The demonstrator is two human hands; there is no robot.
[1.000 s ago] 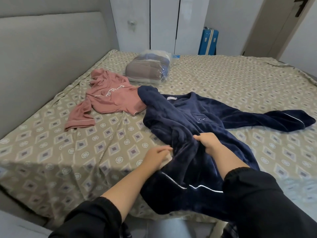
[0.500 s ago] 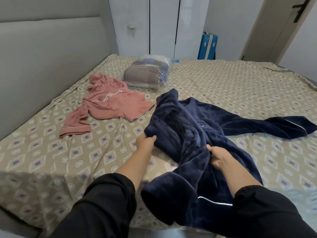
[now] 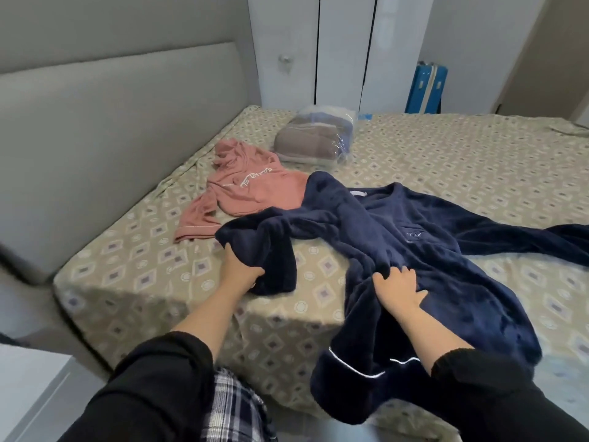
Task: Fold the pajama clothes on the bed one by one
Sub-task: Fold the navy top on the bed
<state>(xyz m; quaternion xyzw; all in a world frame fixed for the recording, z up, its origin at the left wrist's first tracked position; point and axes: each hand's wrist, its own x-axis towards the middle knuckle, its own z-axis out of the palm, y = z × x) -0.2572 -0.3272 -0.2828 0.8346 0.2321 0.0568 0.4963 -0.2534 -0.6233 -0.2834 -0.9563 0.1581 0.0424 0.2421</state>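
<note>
Navy top (image 3: 398,237): unfolded across bed (image 3: 478,148), hem hanging over the near edge.
Left grip (image 3: 237,269): clutching its sleeve.
Right grip (image 3: 398,291): fingers spread, pressing its body.
Pink top (image 3: 255,189): crumpled beyond.
Progress: apparently nothing folded yet; both garments to do.

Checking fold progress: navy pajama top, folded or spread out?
Spread, not folded. The navy pajama top lies rumpled across the bed, one sleeve stretched right, part hanging over the edge; the left hand grips a loose end.
</note>
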